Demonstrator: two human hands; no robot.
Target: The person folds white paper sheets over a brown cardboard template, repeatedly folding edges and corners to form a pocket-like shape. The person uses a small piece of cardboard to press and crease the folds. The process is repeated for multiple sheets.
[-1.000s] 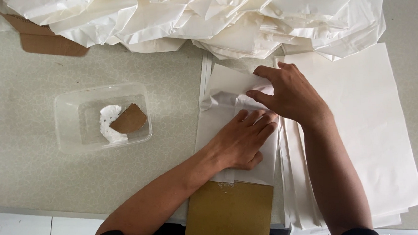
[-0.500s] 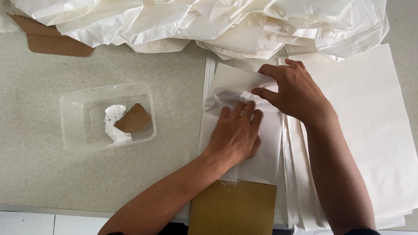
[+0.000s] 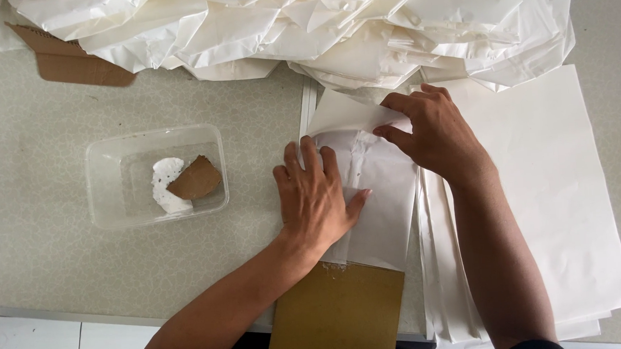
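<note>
Left hand (image 3: 316, 195) flat on white paper bag (image 3: 379, 192), fingers spread, palm pressing bag down onto table (image 3: 37, 231); nothing gripped. Right hand (image 3: 432, 129) at bag's top end, thumb & fingers closed on folded flap (image 3: 346, 116), pinching it over toward bag body. Bag lies at front-centre of table, lower end overlapping brown card board (image 3: 339, 318), right edge on stack of flat white sheets (image 3: 553, 204). Judged step: folding & creasing top flap. To do well: keep left palm firm so bag can't slide, line flap edge square w/ bag sides, then run fingertips along fold from middle outward; avoid dragging loose sheets beneath. Faint specks/wet-looking marks under flap, poss. glue, can't tell for sure; if so, press evenly, no smearing. Clear plastic tub (image 3: 156, 177) left of left hand, apart from it, open, no lid seen; inside, white paste-like smear (image 3: 164, 186) & torn brown card scrap (image 3: 196, 179) resting partly on it. Heap of crumpled-looking white paper bags (image 3: 303, 26) along far edge, touching flat stack. Brown cardboard piece (image 3: 71, 63) far left, partly under heap.
</note>
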